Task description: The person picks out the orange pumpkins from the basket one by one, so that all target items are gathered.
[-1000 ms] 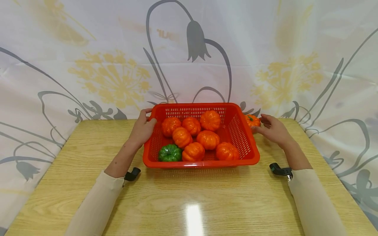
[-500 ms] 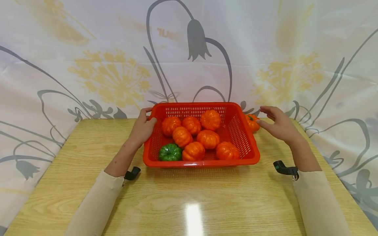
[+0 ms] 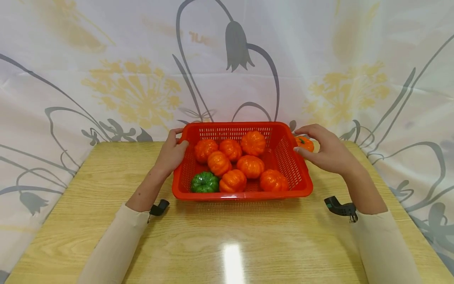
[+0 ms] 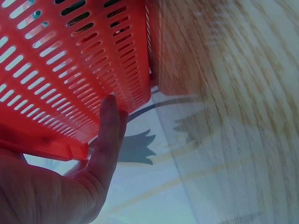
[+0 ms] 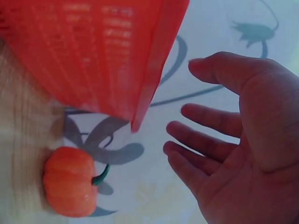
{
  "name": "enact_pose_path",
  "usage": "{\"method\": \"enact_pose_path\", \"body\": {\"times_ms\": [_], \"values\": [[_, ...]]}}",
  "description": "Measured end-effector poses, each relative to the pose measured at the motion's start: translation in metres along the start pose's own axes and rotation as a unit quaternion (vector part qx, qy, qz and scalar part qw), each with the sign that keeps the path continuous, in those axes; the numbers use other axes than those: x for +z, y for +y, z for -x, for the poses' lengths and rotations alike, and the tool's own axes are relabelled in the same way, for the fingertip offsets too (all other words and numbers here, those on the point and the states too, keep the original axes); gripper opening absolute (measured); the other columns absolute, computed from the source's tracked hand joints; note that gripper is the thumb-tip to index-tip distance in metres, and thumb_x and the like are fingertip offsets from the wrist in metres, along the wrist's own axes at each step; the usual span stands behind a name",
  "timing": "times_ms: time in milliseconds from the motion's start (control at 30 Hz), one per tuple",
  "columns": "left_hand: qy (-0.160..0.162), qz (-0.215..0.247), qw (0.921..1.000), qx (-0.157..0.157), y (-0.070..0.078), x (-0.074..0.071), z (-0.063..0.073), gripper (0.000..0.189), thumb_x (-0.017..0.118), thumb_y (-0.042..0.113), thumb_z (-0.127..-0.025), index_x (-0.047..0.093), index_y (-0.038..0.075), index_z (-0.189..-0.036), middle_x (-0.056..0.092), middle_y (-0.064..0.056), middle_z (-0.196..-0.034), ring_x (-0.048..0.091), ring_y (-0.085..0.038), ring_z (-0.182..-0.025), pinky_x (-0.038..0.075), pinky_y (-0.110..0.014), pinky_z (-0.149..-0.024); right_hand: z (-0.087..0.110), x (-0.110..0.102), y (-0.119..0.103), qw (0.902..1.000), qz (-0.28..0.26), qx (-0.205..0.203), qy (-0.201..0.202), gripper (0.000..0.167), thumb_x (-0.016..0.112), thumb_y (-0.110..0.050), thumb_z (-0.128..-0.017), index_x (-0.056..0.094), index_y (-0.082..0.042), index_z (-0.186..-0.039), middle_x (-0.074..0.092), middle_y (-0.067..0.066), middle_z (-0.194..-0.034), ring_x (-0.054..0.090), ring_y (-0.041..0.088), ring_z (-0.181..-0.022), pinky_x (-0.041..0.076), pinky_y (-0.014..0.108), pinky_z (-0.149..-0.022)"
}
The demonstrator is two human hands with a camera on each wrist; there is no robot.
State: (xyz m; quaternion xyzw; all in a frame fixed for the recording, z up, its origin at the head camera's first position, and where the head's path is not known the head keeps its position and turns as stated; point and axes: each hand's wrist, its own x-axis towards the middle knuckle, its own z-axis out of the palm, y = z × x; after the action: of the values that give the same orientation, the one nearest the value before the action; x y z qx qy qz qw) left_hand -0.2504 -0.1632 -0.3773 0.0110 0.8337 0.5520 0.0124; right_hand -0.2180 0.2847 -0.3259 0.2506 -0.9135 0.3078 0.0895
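A red slotted plastic basket (image 3: 242, 195) stands on the table, with several orange pumpkins (image 3: 250, 166) and one green pumpkin (image 3: 204, 182) inside. At its left end, my left hand (image 3: 171, 154) grips the rim, thumb on top and fingers against the slotted outer wall (image 4: 93, 70). My right hand (image 3: 324, 150) hovers beside the right rim; the right wrist view shows a gap between its spread, relaxed fingers (image 5: 201, 137) and the basket. Below that hand, outside the basket, another orange pumpkin (image 5: 70, 182) with a green stem rests on the table, partly hidden in the head view.
The wooden table (image 3: 198, 240) extends in front of the basket and to both sides. A pale curtain (image 3: 149, 47) with printed grey and yellow flowers hangs right behind the table's back edge.
My right hand first drew back and up from the pumpkin outside the basket, then moved left over it to the basket's right rim. The left hand and basket have stayed in place.
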Motion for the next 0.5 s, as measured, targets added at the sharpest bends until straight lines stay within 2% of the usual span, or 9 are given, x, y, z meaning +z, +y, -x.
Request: {"method": "enact_pose_path", "body": {"times_ms": [167, 300, 400, 500], "values": [[0.001, -0.004, 1.0, -0.001, 0.0, 0.0, 0.0, 0.057, 0.042, 0.023, -0.108, 0.031, 0.01, -0.162, 0.057, -0.024, -0.135, 0.069, -0.04, -0.109, 0.062, -0.047, -0.09, -0.002, 0.009, -0.016, 0.9986, 0.018, -0.04, -0.029, 0.04, 0.081, -0.011, -0.093, 0.067, -0.002, -0.13, 0.067, 0.012, -0.128, 0.061, 0.033, -0.118, 0.048, 0.056, -0.102], [0.001, -0.003, 1.0, -0.002, -0.001, 0.0, 0.001, 0.056, 0.042, 0.023, -0.108, 0.03, 0.01, -0.162, 0.057, -0.024, -0.135, 0.07, -0.04, -0.108, 0.062, -0.046, -0.089, -0.003, 0.022, -0.026, 0.9927, 0.042, -0.064, -0.093, 0.034, 0.082, -0.018, -0.093, 0.071, -0.007, -0.123, 0.07, 0.004, -0.12, 0.064, 0.027, -0.111, 0.052, 0.051, -0.097], [0.002, -0.002, 1.0, -0.002, 0.0, 0.0, 0.001, 0.056, 0.042, 0.022, -0.108, 0.031, 0.01, -0.161, 0.057, -0.024, -0.134, 0.07, -0.04, -0.108, 0.062, -0.047, -0.088, -0.004, 0.031, -0.034, 0.9856, 0.058, -0.062, -0.146, 0.035, 0.082, -0.026, -0.094, 0.072, -0.009, -0.122, 0.069, 0.002, -0.119, 0.064, 0.026, -0.112, 0.053, 0.048, -0.098], [0.002, -0.002, 1.0, -0.001, 0.001, 0.0, 0.001, 0.056, 0.042, 0.023, -0.108, 0.031, 0.01, -0.161, 0.057, -0.024, -0.134, 0.07, -0.039, -0.108, 0.062, -0.047, -0.088, -0.004, 0.038, -0.039, 0.9794, 0.067, -0.051, -0.184, 0.039, 0.082, -0.032, -0.094, 0.072, -0.009, -0.125, 0.068, 0.003, -0.121, 0.064, 0.026, -0.115, 0.053, 0.048, -0.101]]}}
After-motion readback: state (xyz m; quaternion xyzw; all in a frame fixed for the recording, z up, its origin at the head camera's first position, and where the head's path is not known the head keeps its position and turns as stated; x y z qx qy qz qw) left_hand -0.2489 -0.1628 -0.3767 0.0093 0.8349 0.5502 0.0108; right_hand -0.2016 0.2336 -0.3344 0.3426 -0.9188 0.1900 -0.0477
